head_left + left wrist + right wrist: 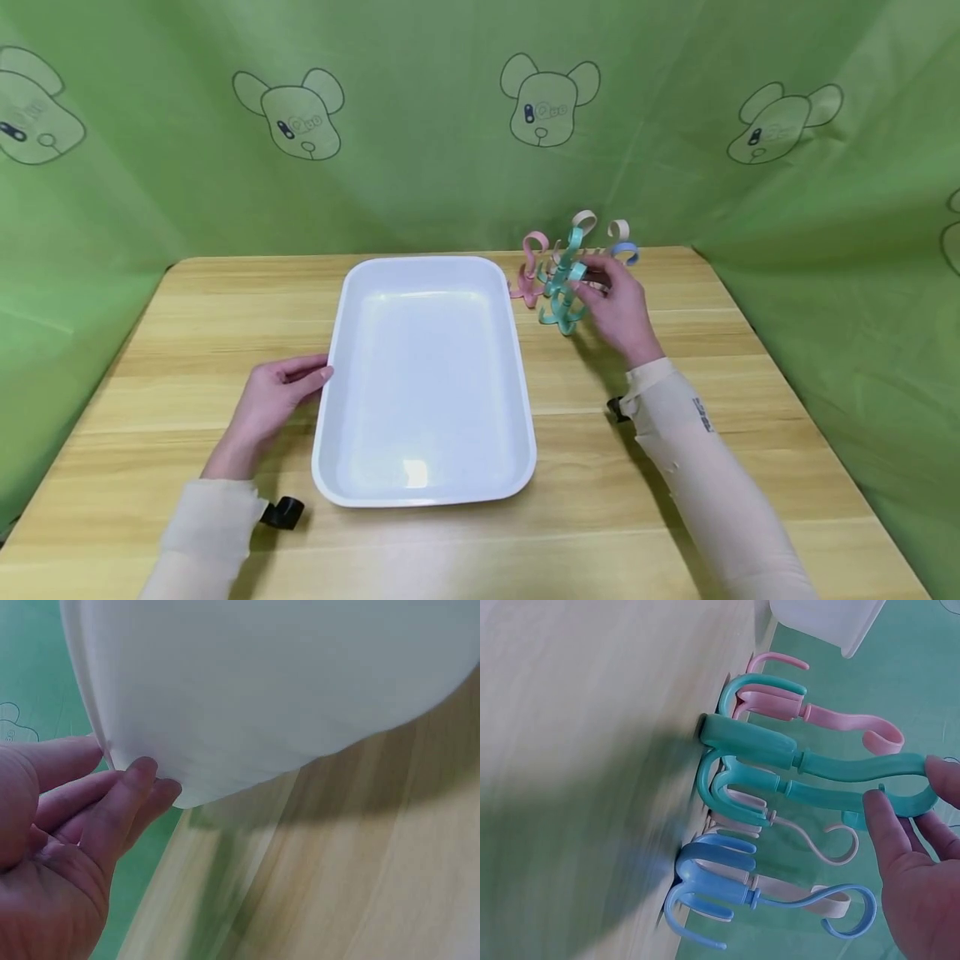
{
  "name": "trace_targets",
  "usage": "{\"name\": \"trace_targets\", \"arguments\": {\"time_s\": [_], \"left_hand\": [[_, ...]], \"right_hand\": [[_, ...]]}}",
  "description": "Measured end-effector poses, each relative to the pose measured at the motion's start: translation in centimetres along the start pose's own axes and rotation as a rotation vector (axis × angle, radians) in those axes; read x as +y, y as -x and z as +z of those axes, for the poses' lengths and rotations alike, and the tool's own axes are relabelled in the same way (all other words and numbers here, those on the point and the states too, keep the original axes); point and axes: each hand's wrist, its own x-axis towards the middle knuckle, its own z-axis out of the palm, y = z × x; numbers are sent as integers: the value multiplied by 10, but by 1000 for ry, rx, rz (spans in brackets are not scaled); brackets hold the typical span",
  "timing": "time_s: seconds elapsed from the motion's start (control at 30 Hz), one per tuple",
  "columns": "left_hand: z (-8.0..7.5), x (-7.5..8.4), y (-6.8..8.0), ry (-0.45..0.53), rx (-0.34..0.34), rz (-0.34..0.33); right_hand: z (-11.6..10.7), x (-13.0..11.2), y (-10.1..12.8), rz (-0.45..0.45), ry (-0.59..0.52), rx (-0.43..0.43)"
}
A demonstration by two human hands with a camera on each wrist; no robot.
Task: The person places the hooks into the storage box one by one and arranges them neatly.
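Pick-up step. Right hand [619, 304] pinches the top loop of a teal hook [817, 761] standing among hooks beside the tray [420, 500] on the tabletop [675, 500]. Left hand [270, 400], fingers relaxed, touches the tray's rim. Next: lift the hook clear of its neighbours.

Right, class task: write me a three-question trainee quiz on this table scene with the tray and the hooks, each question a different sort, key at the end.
1. True or false: the white tray holds hooks.
2. Which hook do the right hand's fingers touch? A pink hook; B teal hook; C blue hook.
3. Fill in: the left hand rests on the table with fingertips at the tray's ____ rim.

Key: 1 false, it is empty. 2 B. 3 left.
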Motion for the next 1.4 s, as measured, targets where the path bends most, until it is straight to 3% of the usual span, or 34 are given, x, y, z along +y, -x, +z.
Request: {"name": "trace_targets", "arguments": {"time_s": [0.5, 0.83, 1.4], "left_hand": [[2, -2, -6, 18, -21, 16], [1, -3, -6, 23, -19, 22], [-1, -5, 0, 26, -21, -18]], "right_hand": [[-13, -18, 3, 12, -5, 10], [-18, -52, -1, -81, -52, 22], [1, -95, -14, -136, -124, -92]]}}
